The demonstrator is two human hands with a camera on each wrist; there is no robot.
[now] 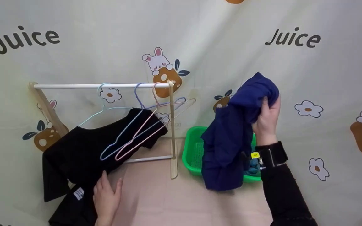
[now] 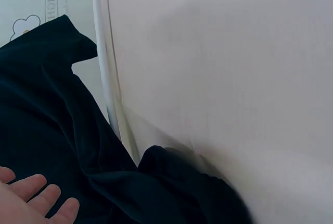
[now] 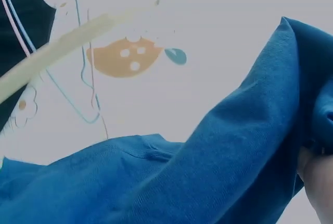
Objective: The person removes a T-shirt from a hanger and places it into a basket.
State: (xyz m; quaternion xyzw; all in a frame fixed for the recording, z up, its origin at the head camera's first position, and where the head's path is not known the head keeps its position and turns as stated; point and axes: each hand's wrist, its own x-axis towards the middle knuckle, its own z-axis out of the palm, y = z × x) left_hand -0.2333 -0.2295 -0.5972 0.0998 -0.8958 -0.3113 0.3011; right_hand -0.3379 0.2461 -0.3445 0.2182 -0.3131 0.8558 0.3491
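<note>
My right hand [image 1: 268, 121] grips a bunched navy blue garment [image 1: 228, 135] and holds it up in front of a green basket [image 1: 189, 147]; the cloth hangs down over the basket's front. In the right wrist view the same garment [image 3: 223, 151] fills the lower part. A black garment [image 1: 83, 147] with a white label hangs on a light teal hanger [image 1: 90, 116] from the rack. My left hand [image 1: 106, 197] is beside the lower part of the black garment, its fingers extended; in the left wrist view the fingers [image 2: 44, 198] lie loose in front of the dark cloth.
The rack's white bar [image 1: 74, 86] also carries a blue hanger [image 1: 138, 97] and a pink hanger [image 1: 156, 105], both bare. A wooden upright [image 1: 172, 125] stands between rack and basket. Teal cloth [image 1: 253, 166] lies in the basket. A printed curtain [image 1: 218, 37] hangs behind.
</note>
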